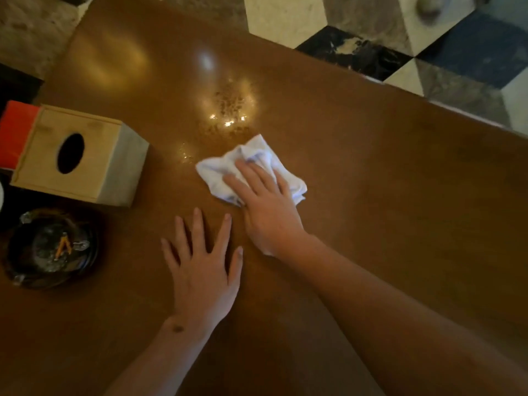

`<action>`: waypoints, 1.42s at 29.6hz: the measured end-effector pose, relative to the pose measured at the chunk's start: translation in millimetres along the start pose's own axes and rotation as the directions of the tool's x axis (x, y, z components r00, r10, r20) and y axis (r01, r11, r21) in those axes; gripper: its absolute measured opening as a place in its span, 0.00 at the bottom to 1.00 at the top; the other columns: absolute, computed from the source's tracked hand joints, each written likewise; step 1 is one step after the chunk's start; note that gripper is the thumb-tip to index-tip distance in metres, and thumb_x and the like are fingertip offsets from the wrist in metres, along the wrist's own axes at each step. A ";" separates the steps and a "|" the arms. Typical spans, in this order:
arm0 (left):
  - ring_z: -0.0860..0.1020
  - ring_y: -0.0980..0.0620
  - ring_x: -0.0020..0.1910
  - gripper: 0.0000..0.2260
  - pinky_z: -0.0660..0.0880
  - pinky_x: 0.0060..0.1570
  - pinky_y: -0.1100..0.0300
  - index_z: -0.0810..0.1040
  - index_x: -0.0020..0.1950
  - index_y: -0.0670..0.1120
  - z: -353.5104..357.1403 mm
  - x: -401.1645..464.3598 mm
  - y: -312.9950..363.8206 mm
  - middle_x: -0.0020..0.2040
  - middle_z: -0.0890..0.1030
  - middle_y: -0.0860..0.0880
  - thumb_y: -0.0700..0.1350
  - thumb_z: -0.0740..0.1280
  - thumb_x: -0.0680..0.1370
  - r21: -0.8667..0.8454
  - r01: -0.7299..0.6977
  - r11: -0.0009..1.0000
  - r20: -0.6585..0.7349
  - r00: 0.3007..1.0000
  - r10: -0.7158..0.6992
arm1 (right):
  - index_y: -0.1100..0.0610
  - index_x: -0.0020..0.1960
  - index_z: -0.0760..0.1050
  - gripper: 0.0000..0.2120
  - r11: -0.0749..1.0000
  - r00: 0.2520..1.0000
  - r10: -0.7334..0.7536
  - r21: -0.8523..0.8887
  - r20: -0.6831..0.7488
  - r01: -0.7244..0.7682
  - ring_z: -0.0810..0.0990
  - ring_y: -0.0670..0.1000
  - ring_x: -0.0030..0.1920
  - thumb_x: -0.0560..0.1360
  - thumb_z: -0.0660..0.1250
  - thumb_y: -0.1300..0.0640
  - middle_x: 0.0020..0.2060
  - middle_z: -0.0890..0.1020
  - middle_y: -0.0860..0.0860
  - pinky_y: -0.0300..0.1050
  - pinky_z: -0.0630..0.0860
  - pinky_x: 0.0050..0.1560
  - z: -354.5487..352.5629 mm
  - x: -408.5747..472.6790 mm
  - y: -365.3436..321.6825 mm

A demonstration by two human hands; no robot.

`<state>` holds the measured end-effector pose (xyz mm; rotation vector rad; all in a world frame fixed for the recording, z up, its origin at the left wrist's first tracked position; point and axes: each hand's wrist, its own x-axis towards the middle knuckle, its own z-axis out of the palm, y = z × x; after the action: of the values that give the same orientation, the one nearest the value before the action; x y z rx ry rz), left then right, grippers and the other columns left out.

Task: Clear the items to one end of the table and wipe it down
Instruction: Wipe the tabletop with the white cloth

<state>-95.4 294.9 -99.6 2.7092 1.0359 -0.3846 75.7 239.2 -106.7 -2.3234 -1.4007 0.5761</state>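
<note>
A crumpled white cloth (251, 161) lies on the brown wooden table (385, 172) near its middle. My right hand (265, 204) presses flat on the cloth with straight fingers. My left hand (203, 267) rests flat on the bare table just to the left and nearer me, fingers spread, holding nothing. Wet droplets (228, 110) glisten on the table beyond the cloth. At the left end stand a wooden tissue box (83, 155) and a dark glass ashtray (50, 248) with a cigarette butt in it.
A red box (15, 132) stands behind the tissue box at the left edge. Beyond the table's far edge is a patterned tile floor (428, 52). A dark object sits at the far left edge.
</note>
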 end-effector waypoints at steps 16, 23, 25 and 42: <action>0.48 0.35 0.82 0.27 0.49 0.76 0.31 0.60 0.80 0.61 36.4 -12.2 283.1 0.83 0.55 0.43 0.64 0.45 0.82 0.058 -0.462 0.885 0.082 0.886 0.457 | 0.45 0.79 0.58 0.31 0.747 0.687 0.658 0.154 -0.309 -0.647 0.47 0.49 0.81 0.79 0.57 0.61 0.81 0.56 0.47 0.58 0.47 0.78 -86.8 -219.1 216.3; 0.48 0.40 0.83 0.26 0.50 0.77 0.33 0.58 0.82 0.59 57.6 -66.0 281.1 0.84 0.55 0.45 0.62 0.51 0.83 0.057 -0.532 0.845 0.100 0.845 0.525 | 0.46 0.80 0.54 0.30 0.504 0.374 0.846 0.338 -0.380 -0.795 0.45 0.52 0.81 0.80 0.55 0.59 0.81 0.54 0.49 0.60 0.45 0.78 -38.3 -282.7 155.4; 0.47 0.41 0.83 0.27 0.50 0.77 0.34 0.55 0.82 0.60 59.2 -73.1 255.1 0.84 0.53 0.46 0.62 0.50 0.83 0.077 -0.505 0.860 0.109 0.862 0.496 | 0.46 0.80 0.54 0.32 0.502 0.380 0.850 0.342 -0.365 -0.794 0.46 0.53 0.81 0.79 0.58 0.61 0.81 0.55 0.49 0.62 0.49 0.77 -25.9 -284.1 138.2; 0.44 0.34 0.82 0.39 0.48 0.76 0.30 0.51 0.83 0.57 92.1 -195.4 264.4 0.84 0.48 0.41 0.75 0.43 0.77 0.186 -0.471 0.862 0.198 0.878 0.436 | 0.47 0.78 0.62 0.27 0.775 0.728 0.621 0.087 -0.290 -0.626 0.50 0.53 0.81 0.80 0.58 0.57 0.80 0.59 0.51 0.56 0.50 0.79 4.9 -446.2 129.8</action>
<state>-72.1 -45.7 -96.5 2.9491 0.2990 -0.6371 -19.4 -215.7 -107.3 -2.7410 -0.4516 0.3432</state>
